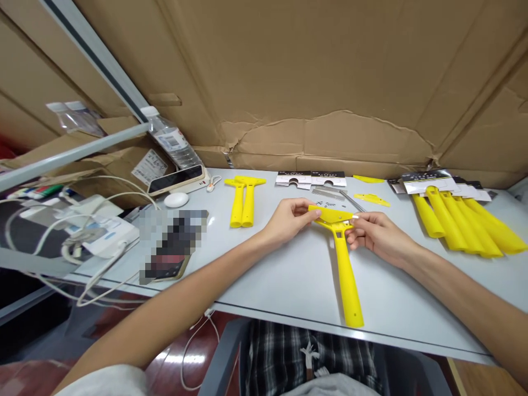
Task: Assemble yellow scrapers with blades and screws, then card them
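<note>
A yellow scraper (348, 280) is pointing its handle toward the table's (280, 286) near edge; the left hand (289, 220) is grasping its head's left end, some fingers hiding behind, and the right hand (377, 234) is pinching the right end. A pale glint (355, 217) at the right thumb is defying identification, tiny pieces (330, 204) are blurring beyond the head, and the nearer phone (177, 258) at left is showing as blocks
</note>
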`<state>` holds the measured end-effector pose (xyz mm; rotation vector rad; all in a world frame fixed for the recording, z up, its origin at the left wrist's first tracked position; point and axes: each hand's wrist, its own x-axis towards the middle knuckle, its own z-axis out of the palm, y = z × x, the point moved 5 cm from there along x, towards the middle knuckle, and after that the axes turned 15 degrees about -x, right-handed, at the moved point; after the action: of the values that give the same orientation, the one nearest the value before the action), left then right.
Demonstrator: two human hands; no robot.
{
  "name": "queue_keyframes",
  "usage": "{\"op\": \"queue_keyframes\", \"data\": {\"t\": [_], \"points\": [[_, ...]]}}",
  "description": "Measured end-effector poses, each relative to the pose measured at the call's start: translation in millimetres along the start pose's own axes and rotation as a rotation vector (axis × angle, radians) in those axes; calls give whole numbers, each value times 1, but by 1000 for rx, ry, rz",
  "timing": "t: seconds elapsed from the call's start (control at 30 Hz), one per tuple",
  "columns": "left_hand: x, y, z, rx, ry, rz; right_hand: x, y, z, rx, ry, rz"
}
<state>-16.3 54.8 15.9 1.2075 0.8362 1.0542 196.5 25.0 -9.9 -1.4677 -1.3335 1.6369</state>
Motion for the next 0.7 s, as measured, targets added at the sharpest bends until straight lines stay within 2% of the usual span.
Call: {"op": "queue_keyframes", "data": {"t": [0.13, 0.3, 0.5, 0.6, 0.7], "points": [[1, -1, 0, -176, -32, -29, -1, -2, 1, -8, -5, 9], [2, -3, -1, -291, 9, 3, -1, -1, 0, -8, -2, 11], [0, 0, 3, -101, -73, 71, 1, 1, -1, 6, -47, -50], [1, 0, -1, 1, -5, 70, 3, 2, -1, 4, -54, -71], [2, -4, -3, -7, 30, 18, 4, 2, -1, 3, -71, -91]]}}
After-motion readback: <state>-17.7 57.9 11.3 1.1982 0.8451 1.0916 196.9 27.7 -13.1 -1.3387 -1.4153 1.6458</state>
